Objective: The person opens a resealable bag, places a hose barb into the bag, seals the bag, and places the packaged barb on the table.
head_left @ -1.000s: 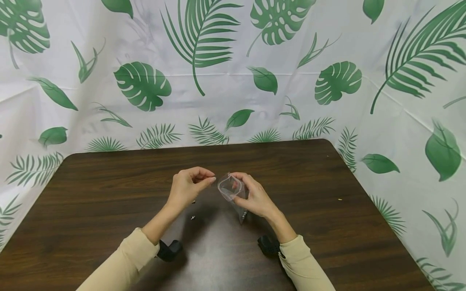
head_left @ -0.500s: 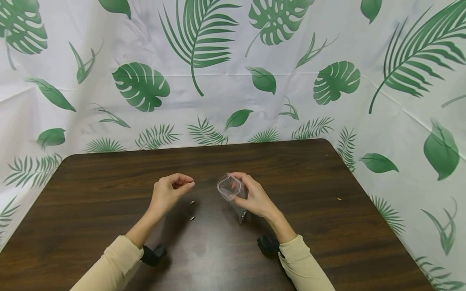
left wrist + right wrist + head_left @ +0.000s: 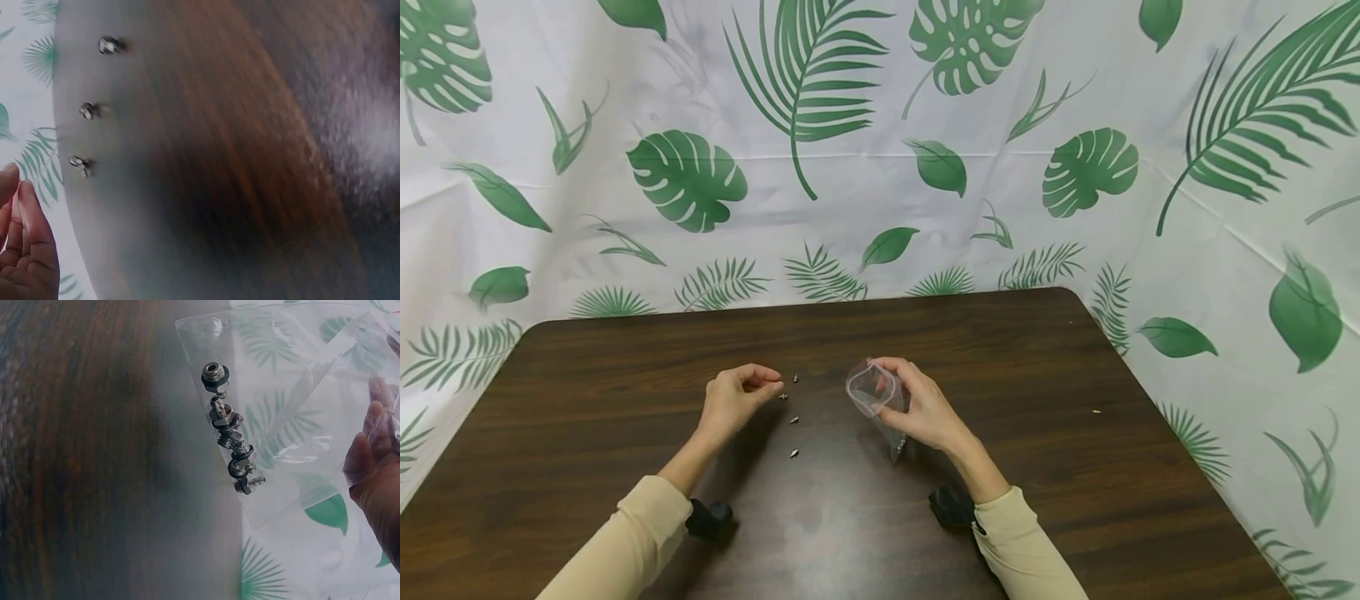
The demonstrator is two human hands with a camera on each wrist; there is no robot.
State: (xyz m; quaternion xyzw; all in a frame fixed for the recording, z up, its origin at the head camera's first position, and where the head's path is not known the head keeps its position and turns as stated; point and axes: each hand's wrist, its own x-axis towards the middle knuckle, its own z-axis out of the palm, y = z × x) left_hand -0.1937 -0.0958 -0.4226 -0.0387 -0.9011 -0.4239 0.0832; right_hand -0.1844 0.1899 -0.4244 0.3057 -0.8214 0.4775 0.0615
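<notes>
My right hand [image 3: 921, 408] holds a clear zip bag [image 3: 872, 387] by its side, mouth gaping toward the left. Inside, several small metal fittings [image 3: 228, 428] with dark rings lie gathered along the bottom fold. My left hand [image 3: 737, 400] hovers over the table, thumb and forefinger close together at the tips. Nothing shows between those fingertips in the left wrist view. Just beside them lies a small metal fitting [image 3: 783, 396], with another fitting [image 3: 796, 378] slightly farther back. Nearer to me lie a third fitting [image 3: 794, 420] and one more fitting [image 3: 794, 453], roughly in a line.
The dark wood-grain table [image 3: 625, 367] reaches back to a white curtain [image 3: 850, 192] printed with green leaves. A tiny yellowish scrap [image 3: 1097, 411] lies on the right. Black wrist cameras [image 3: 709, 518] are strapped below both sleeves.
My left hand has moved left, away from the bag mouth, and lower. Two fittings now show on the table where only the nearer two could be seen before. The right hand stays put.
</notes>
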